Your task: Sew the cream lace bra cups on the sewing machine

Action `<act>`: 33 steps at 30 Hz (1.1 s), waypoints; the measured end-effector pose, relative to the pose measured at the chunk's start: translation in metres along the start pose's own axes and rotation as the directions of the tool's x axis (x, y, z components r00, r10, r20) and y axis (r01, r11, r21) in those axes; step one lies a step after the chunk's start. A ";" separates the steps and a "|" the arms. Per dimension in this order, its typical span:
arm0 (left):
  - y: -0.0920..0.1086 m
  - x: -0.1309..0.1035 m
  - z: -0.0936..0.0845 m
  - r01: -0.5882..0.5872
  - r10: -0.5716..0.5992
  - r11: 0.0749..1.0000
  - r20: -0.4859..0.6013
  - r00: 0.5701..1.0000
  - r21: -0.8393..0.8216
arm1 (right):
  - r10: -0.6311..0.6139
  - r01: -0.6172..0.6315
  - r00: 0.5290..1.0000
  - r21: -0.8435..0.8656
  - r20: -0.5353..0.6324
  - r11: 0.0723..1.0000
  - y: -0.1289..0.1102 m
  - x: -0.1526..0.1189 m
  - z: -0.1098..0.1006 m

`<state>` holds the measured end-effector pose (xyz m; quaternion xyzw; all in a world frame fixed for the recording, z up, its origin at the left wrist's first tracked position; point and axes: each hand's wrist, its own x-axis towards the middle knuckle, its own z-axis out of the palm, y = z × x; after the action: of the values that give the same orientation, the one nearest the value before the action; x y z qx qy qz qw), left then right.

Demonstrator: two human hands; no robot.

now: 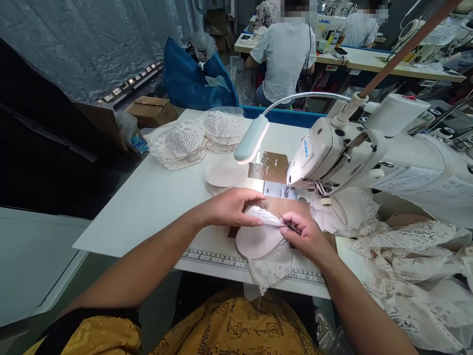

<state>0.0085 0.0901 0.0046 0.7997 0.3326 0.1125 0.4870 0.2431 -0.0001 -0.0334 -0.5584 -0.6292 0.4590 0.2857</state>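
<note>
My left hand (pixel 234 208) pinches the upper lace edge of a white lace bra cup (pixel 258 241) between thumb and fingers. Smooth pale lining faces up on the cup, and its lace hangs over the table's front edge. My right hand (pixel 303 234) closes on a small dark pointed tool (pixel 291 226), either tweezers or snips; I cannot tell which. Its fingertips also meet the right end of the lace edge. Just beyond both hands is the needle area of a white sewing machine (pixel 318 148).
Stacked lace cups (pixel 185 140) lie at the back left, with a pale pad (pixel 226 175) nearer. Lace pieces (pixel 417 266) are heaped at right. A lamp (pixel 253 139) hangs over the white table (pixel 140 207). A ruler strip (pixel 218 259) lines its front. Another person (pixel 284 54) sits ahead.
</note>
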 end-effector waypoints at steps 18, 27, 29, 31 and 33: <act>-0.009 0.016 0.029 0.149 -0.092 0.902 0.158 0.983 -0.404 | -0.094 0.096 0.993 -0.030 0.066 0.995 -0.009 0.011 -0.010; -0.009 0.016 0.031 0.136 -0.056 0.894 0.196 0.979 -0.426 | -0.124 0.124 0.992 -0.016 0.020 0.992 -0.014 0.012 0.000; -0.007 0.017 0.033 0.116 -0.047 0.905 0.176 0.983 -0.410 | -0.110 0.111 0.994 0.006 -0.011 0.994 -0.012 0.012 0.002; -0.006 0.018 0.035 0.086 -0.032 0.921 0.147 0.989 -0.379 | -0.085 0.089 0.995 0.064 -0.059 0.994 -0.010 0.013 0.003; -0.005 0.018 0.036 0.054 -0.009 0.937 0.131 0.991 -0.345 | -0.048 0.057 0.996 0.129 -0.072 0.990 -0.008 0.014 0.005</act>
<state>0.0384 0.0783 -0.0199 0.7010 0.2885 0.1106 0.6427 0.2318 0.0125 -0.0302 -0.5371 -0.6021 0.4721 0.3551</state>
